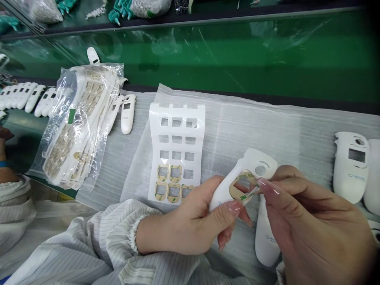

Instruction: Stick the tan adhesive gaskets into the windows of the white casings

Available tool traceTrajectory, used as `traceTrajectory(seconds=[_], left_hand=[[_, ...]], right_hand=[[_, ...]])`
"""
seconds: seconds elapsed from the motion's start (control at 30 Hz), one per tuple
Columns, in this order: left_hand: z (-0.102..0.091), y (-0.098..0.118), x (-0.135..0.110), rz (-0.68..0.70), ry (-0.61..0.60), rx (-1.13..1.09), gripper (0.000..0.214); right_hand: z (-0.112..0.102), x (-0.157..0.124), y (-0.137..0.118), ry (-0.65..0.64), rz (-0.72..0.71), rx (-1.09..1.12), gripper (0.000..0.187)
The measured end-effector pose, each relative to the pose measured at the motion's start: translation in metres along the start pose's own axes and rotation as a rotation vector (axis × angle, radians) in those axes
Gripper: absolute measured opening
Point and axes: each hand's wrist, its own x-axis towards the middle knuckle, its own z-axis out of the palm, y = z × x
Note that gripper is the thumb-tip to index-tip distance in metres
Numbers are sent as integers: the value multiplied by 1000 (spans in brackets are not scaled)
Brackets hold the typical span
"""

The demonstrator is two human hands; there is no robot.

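My left hand [190,225] is wrapped round a white plastic device shell [257,159], held tilted with its round hole at the upper right. A tan ring-shaped adhesive sticker [237,188] with green print lies around the shell's window. My right hand [314,221] is closed, its thumb and forefinger pinched at the sticker's right edge; a thin pale sliver shows under the thumb, too small to name. Left of the hands lies a white backing sheet [196,148] with several stickers in its lower rows, partly covered by my left hand. Another white shell [267,243] lies beneath my hands.
White shells [352,174] stand at the right. A clear plastic bag [80,126] of sticker sheets lies at the left, beside more shells [128,114] and a shell row [28,95]. A green panel [237,55] and shelf edge run behind. Another person's arm [8,174] shows far left.
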Motion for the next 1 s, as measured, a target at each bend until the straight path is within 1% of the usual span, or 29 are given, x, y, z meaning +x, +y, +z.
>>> traceTrajectory(seconds=[0.1,0.2,0.3,0.43,0.57,0.63,0.73,0.9,1.0], left_hand=[[1,0,1,1,50,15,21],[2,1,3,3,97,26,25],[4,5,5,2,129,0,28],[5,8,6,-11,145,-20,26],[7,7,5,-26,166,-39,25],[7,6,5,-50,181,-40,25],[6,4,5,-43,187,-36,29],[5,0,6,-42,205,10,33],[4,-2,5,-1,197,31,33]], right_hand=[[0,-1,2,15,18,-15,7],[-2,-2,5,17,2,-36,6],[-2,-3,4,-15,2,-39,5],[2,-4,0,-67,-33,-2,5],[5,-6,0,-4,-19,-27,6],[4,-6,1,3,-26,-56,6],[5,-6,0,23,-50,-99,8],[14,-5,-7,94,-130,-190,8],[19,-6,-9,125,-183,-249,6]])
